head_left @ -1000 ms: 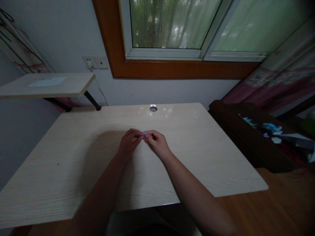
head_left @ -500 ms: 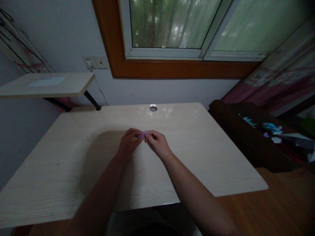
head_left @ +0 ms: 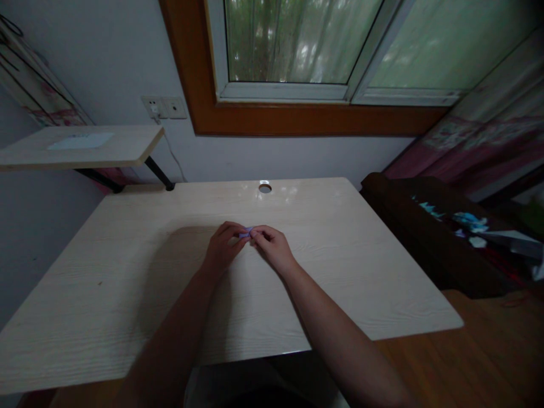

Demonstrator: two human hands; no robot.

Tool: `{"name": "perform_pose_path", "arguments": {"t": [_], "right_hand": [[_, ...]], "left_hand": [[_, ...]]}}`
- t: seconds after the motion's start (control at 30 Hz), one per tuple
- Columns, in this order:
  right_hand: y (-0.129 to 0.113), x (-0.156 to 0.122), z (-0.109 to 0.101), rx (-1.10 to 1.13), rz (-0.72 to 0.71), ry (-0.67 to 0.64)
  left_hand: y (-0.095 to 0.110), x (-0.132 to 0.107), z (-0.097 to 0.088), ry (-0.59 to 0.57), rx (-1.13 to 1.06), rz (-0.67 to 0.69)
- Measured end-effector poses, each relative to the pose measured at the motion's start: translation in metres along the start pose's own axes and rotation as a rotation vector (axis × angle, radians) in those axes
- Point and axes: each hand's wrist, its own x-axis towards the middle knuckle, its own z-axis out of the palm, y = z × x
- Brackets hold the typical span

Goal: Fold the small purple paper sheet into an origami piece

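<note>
Between my fingertips is a small purple piece that looks like folded paper [head_left: 245,233], mostly covered by the fingers. My left hand [head_left: 223,243] pinches its left end between thumb and fingers. At its right end, my right hand [head_left: 274,245] closes thumb and forefinger on it, almost touching the left fingertips. Both hands are low over the pale wood-grain desk [head_left: 340,272], near its middle. The exact shape of the purple piece is too small to make out.
A raised shelf [head_left: 140,148] on black legs stands at the back left, with a pale sheet [head_left: 80,141] on it. A round cable hole [head_left: 264,188] is near the back edge. Right of the desk, a dark brown surface [head_left: 395,226] holds bluish crumpled scraps [head_left: 470,222].
Both hands keep almost the same place and grip. The purple piece shows slightly less between the fingertips, and the fingers have shifted only a little.
</note>
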Motion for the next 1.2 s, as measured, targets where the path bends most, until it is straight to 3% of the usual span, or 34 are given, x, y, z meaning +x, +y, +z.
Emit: {"name": "perform_pose_path", "arguments": {"t": [1.2], "right_hand": [[0.0070, 0.0016, -0.0005, 0.081, 0.007, -0.031]], "left_hand": [[0.0013, -0.0004, -0.0010, -0.010, -0.016, -0.036]]}}
